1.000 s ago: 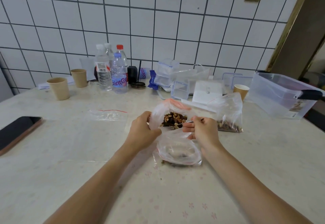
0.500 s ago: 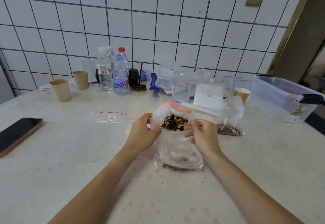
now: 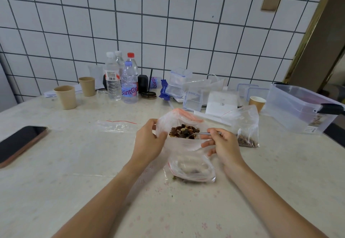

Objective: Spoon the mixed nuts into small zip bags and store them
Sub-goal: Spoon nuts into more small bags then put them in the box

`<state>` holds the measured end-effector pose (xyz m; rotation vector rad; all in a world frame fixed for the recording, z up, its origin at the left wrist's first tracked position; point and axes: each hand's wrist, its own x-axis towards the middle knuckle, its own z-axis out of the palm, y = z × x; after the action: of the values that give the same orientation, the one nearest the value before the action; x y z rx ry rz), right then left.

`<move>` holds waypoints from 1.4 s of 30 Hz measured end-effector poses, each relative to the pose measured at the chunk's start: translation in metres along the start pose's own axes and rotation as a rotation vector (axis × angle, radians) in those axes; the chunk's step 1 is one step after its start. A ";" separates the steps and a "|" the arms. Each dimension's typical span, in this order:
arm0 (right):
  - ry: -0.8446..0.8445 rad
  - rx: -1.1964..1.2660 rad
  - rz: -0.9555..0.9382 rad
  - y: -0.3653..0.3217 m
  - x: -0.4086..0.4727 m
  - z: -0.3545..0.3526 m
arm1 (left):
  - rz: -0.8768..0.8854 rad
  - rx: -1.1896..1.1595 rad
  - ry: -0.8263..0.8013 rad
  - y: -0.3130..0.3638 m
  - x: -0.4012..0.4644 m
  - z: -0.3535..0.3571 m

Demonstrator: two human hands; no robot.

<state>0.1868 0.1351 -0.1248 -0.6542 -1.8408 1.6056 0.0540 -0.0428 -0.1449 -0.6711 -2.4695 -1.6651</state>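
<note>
backdrop: white tiled wall (image 3: 168, 32) with dark grout, a pale patterned table (image 3: 74, 181) running up to it.
left hand: left hand (image 3: 149, 142) curls round the near-left rim of the big nut bag (image 3: 179, 120), holding its mouth open.
big nut bag: clear plastic with an orange-pink strip at its far edge, standing at mid-table with the mixed nuts (image 3: 183, 131) heaped dark inside.
right hand: right hand (image 3: 222, 144) pinches the handle of a metal spoon (image 3: 202, 133) between thumb and forefinger; the other fingers are loosely bent.
spoon: lies roughly level, its bowl in among the nuts at the bag's mouth.
small zip bag: small zip bag (image 3: 192, 168) with a red seal line sits on the table just below both hands, mouth gaping upward, a few nuts at its bottom.
filled bag: a second zip bag (image 3: 246, 125) stands just right of the right hand, nuts settled in its base.
spare bag: a flat empty zip bag (image 3: 117, 125) lies left of the left hand.
left edge: dark phone (image 3: 20, 142) lying flat.
back row: two paper cups (image 3: 66, 96), water bottles (image 3: 128, 82), clear containers (image 3: 179, 82), another paper cup (image 3: 257, 103).
right side: large clear storage bin (image 3: 298, 109).
</note>
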 end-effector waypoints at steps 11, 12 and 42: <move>0.010 0.074 -0.002 -0.016 -0.002 -0.010 | 0.053 0.082 0.023 0.000 -0.003 -0.013; 0.008 0.083 0.003 -0.018 -0.002 -0.011 | 0.074 0.098 0.042 0.001 -0.004 -0.015; -0.340 -0.899 -0.770 -0.032 -0.110 -0.096 | 0.024 0.047 -0.347 0.036 -0.069 -0.026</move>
<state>0.3335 0.1190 -0.0987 0.0506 -2.6107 0.3597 0.1260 -0.0762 -0.1247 -1.0588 -2.7023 -1.5925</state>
